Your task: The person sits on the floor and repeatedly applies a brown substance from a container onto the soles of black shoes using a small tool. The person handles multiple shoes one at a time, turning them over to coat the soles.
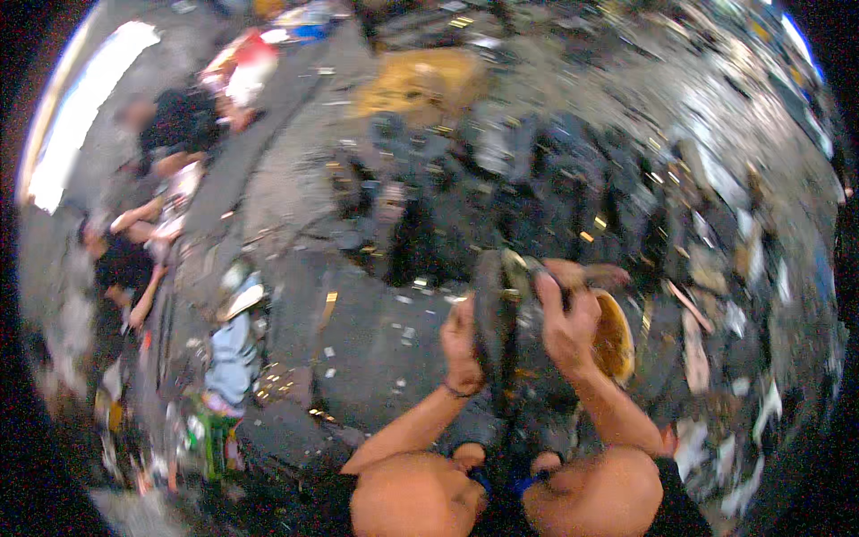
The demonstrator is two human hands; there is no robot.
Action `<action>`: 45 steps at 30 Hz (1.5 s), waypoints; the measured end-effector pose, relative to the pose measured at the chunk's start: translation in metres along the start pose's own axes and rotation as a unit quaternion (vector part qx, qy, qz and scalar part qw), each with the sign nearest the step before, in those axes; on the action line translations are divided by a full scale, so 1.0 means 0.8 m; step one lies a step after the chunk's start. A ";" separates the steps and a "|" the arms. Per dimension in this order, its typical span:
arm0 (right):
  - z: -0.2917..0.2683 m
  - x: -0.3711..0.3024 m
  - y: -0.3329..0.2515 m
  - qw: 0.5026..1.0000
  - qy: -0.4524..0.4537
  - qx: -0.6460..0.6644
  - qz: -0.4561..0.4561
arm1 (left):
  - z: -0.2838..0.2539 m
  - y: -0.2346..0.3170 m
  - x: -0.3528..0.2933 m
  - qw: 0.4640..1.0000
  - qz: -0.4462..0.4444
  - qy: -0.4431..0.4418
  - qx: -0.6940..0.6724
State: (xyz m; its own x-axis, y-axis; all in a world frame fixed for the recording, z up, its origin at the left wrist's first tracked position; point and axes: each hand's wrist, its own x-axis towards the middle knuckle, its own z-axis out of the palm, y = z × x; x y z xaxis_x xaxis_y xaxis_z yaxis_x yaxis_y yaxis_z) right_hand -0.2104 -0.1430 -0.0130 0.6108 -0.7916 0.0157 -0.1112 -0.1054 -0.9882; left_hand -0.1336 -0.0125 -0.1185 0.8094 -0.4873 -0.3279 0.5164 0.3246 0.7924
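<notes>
The picture is smeared by motion. Between my hands stands a dark, elongated, flat thing (491, 309) that looks like a shoe or sole; blur hides its exact kind. My left hand (461, 347) grips its left edge. My right hand (570, 324) is closed at its upper right side, around a small brownish, stick-like thing (608, 276) I cannot make out. Just beside my right wrist is a round yellow-brown thing (614, 338), partly covered by the hand. My bare knees show at the lower edge, one on each side.
Beyond my hands lies a heap of dark, shoe-like things (519, 188). A yellow sheet or bag (416, 82) is behind it. Small pale scraps litter the dark ground mat (367, 331). Light-blue cloth (233, 358) lies at left. Two people (134, 259) sit at far left.
</notes>
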 end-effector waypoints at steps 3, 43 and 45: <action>0.010 -0.031 0.074 0.929 -0.038 0.313 0.196 | -0.074 -0.013 0.038 0.990 -0.049 0.002 0.130; 0.020 -0.015 0.018 0.987 -0.072 0.012 -0.141 | 0.047 0.115 0.027 0.994 -0.041 -0.042 -0.091; 0.003 0.007 0.036 0.994 -0.051 -0.040 -0.086 | 0.058 0.118 0.014 0.993 -0.023 -0.054 -0.105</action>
State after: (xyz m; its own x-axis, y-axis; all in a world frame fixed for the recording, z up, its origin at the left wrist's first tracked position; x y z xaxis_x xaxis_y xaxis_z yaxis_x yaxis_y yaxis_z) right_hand -0.2082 -0.1493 -0.0419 0.7020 -0.6930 0.1642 -0.0579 -0.2854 -0.9567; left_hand -0.0887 -0.0254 -0.0239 0.7549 -0.5857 -0.2952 0.6083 0.4571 0.6489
